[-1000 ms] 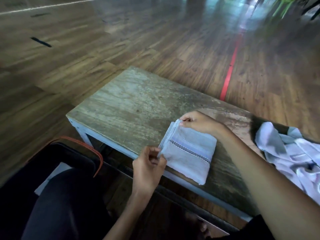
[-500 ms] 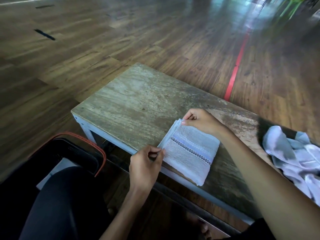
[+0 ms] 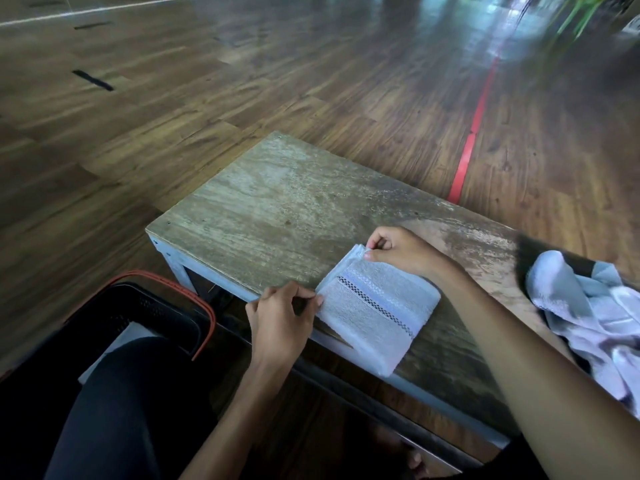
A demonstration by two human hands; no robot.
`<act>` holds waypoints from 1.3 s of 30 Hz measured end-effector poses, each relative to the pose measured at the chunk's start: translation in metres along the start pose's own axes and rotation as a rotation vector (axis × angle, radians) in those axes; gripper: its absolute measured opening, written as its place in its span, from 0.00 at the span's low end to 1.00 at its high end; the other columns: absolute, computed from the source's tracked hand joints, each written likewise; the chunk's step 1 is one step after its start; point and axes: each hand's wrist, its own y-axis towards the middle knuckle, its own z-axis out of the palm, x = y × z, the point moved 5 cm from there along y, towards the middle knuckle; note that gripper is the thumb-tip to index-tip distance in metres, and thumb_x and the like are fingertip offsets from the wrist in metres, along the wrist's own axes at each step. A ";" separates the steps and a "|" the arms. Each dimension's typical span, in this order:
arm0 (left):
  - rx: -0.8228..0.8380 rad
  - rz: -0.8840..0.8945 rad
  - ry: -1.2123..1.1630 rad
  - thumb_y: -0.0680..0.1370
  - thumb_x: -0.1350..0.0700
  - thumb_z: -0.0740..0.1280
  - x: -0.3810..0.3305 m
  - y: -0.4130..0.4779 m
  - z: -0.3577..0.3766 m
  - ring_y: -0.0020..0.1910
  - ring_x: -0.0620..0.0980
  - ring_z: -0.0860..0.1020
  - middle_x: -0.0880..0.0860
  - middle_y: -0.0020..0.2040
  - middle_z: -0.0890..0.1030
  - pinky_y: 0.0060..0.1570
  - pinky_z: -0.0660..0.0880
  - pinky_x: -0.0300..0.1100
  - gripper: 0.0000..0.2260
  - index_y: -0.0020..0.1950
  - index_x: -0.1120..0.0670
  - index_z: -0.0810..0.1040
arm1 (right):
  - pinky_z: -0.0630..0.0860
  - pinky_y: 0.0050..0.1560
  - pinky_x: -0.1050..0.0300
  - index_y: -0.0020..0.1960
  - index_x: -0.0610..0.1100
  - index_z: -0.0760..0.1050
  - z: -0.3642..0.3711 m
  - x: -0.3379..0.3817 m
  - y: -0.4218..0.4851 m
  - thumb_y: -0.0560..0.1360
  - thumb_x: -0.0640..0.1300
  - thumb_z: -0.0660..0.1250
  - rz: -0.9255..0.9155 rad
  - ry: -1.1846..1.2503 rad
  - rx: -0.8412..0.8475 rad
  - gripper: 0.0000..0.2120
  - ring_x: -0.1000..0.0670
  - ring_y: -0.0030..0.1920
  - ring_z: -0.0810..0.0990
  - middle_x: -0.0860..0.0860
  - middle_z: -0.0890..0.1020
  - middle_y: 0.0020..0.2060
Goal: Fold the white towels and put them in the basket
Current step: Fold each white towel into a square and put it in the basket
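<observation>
Head cam view, the only angle here. A small folded white terry towel with a black-and-white checked woven stripe (image 3: 377, 317) lies flat on a worn, scratched wooden tabletop with a pale painted metal frame (image 3: 277, 209). It sits right at the near edge, and its near corner hangs a bit over the edge. The pile looks nubby, and the stacked layers show along its left side.

The left hand (image 3: 280, 313) has its fingers curled and pinches the towel's near-left corner. The right hand (image 3: 398, 252) pinches the far-left corner, thumb and fingertips tight on the layered edges.

Over on the right of the table there's a crumpled heap of loose white towels (image 3: 588, 313), all soft folds and creases. Down on the floor to the left sits a black mesh plastic basket with an orange-red rim (image 3: 204, 313), with something pale and flat inside; can't tell what. A knee in dark fabric (image 3: 121, 410) partly covers it. The floor is glossy brown wood plank (image 3: 242, 98) with a red tape line (image 3: 474, 133).
</observation>
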 end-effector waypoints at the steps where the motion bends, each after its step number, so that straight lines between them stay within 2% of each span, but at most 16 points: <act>1: 0.024 0.011 0.026 0.74 0.48 0.70 -0.002 0.006 0.000 0.48 0.41 0.76 0.37 0.39 0.80 0.52 0.60 0.43 0.03 0.41 0.45 0.79 | 0.68 0.37 0.62 0.45 0.47 0.77 -0.003 -0.004 -0.007 0.73 0.47 0.72 0.014 -0.008 -0.006 0.05 0.58 0.34 0.73 0.56 0.78 0.35; 3: 0.090 0.061 0.107 0.75 0.48 0.69 -0.010 0.021 0.004 0.49 0.43 0.74 0.39 0.40 0.81 0.47 0.54 0.42 0.03 0.44 0.45 0.79 | 0.66 0.36 0.62 0.44 0.47 0.76 -0.008 -0.017 -0.028 0.73 0.47 0.72 0.059 -0.017 -0.030 0.05 0.57 0.34 0.72 0.55 0.77 0.34; 5: 0.191 0.127 0.199 0.75 0.47 0.68 -0.019 0.039 0.012 0.50 0.45 0.75 0.42 0.39 0.81 0.48 0.56 0.43 0.02 0.45 0.44 0.78 | 0.66 0.36 0.59 0.43 0.49 0.75 -0.010 -0.035 -0.053 0.72 0.48 0.71 0.118 -0.015 -0.056 0.06 0.56 0.34 0.71 0.55 0.76 0.34; 9: 0.446 0.232 0.206 0.75 0.46 0.68 -0.030 0.065 0.038 0.48 0.44 0.78 0.41 0.46 0.82 0.57 0.67 0.48 0.02 0.46 0.41 0.78 | 0.71 0.41 0.55 0.45 0.54 0.70 -0.011 -0.055 -0.102 0.72 0.53 0.70 0.168 -0.107 -0.158 0.09 0.55 0.38 0.74 0.56 0.76 0.37; 11: 0.497 0.250 0.118 0.74 0.47 0.70 -0.032 0.066 0.048 0.47 0.41 0.79 0.40 0.46 0.82 0.56 0.73 0.48 0.02 0.46 0.42 0.80 | 0.73 0.45 0.54 0.47 0.55 0.70 -0.011 -0.056 -0.123 0.72 0.55 0.70 0.140 -0.142 -0.242 0.10 0.58 0.40 0.76 0.58 0.77 0.38; 15: 0.482 0.270 0.018 0.73 0.50 0.72 -0.036 0.066 0.054 0.40 0.37 0.79 0.41 0.41 0.83 0.43 0.75 0.37 0.02 0.43 0.46 0.82 | 0.74 0.48 0.56 0.47 0.57 0.71 -0.009 -0.064 -0.142 0.72 0.56 0.68 0.106 -0.146 -0.316 0.07 0.61 0.44 0.76 0.60 0.77 0.41; 17: 0.527 0.249 -0.031 0.72 0.52 0.73 -0.037 0.067 0.054 0.38 0.39 0.80 0.43 0.39 0.83 0.40 0.76 0.36 0.02 0.43 0.49 0.83 | 0.73 0.48 0.59 0.47 0.54 0.73 -0.010 -0.065 -0.141 0.72 0.53 0.70 0.122 -0.075 -0.303 0.07 0.60 0.45 0.76 0.58 0.78 0.42; 19: 0.562 0.232 -0.075 0.72 0.55 0.73 -0.037 0.067 0.053 0.38 0.40 0.81 0.45 0.39 0.84 0.41 0.77 0.37 0.01 0.42 0.51 0.83 | 0.71 0.45 0.64 0.46 0.50 0.74 -0.012 -0.062 -0.137 0.73 0.48 0.71 0.134 -0.007 -0.272 0.06 0.59 0.44 0.75 0.54 0.78 0.42; 22: 0.546 0.245 -0.093 0.73 0.57 0.73 -0.038 0.063 0.050 0.40 0.39 0.81 0.44 0.40 0.84 0.41 0.75 0.31 0.01 0.43 0.52 0.83 | 0.68 0.44 0.66 0.44 0.48 0.75 -0.019 -0.053 -0.131 0.73 0.43 0.70 0.073 -0.004 -0.270 0.05 0.57 0.43 0.75 0.52 0.78 0.43; 26: 0.528 0.227 -0.128 0.74 0.57 0.72 -0.036 0.063 0.049 0.41 0.37 0.81 0.43 0.41 0.84 0.41 0.73 0.26 0.01 0.43 0.51 0.83 | 0.71 0.53 0.62 0.43 0.50 0.73 -0.019 -0.049 -0.126 0.74 0.42 0.69 0.025 0.052 -0.240 0.06 0.58 0.50 0.76 0.55 0.80 0.47; 31: 0.510 0.214 -0.143 0.74 0.56 0.72 -0.035 0.063 0.049 0.42 0.36 0.80 0.42 0.41 0.84 0.42 0.72 0.25 0.02 0.43 0.49 0.83 | 0.71 0.53 0.60 0.43 0.50 0.74 -0.015 -0.057 -0.124 0.74 0.41 0.69 0.046 0.126 -0.272 0.05 0.60 0.48 0.78 0.56 0.81 0.45; 34: 0.494 0.209 -0.176 0.75 0.57 0.71 -0.037 0.063 0.050 0.43 0.34 0.80 0.42 0.42 0.83 0.43 0.71 0.23 0.02 0.43 0.51 0.82 | 0.69 0.50 0.62 0.43 0.50 0.74 -0.017 -0.060 -0.125 0.74 0.42 0.69 0.042 0.161 -0.313 0.05 0.61 0.48 0.77 0.57 0.81 0.43; 39: 0.473 0.210 -0.138 0.75 0.56 0.71 -0.039 0.066 0.055 0.41 0.35 0.79 0.42 0.40 0.83 0.39 0.69 0.22 0.02 0.43 0.50 0.81 | 0.67 0.48 0.63 0.42 0.48 0.74 -0.017 -0.065 -0.124 0.74 0.41 0.69 0.063 0.218 -0.355 0.05 0.62 0.45 0.78 0.58 0.80 0.40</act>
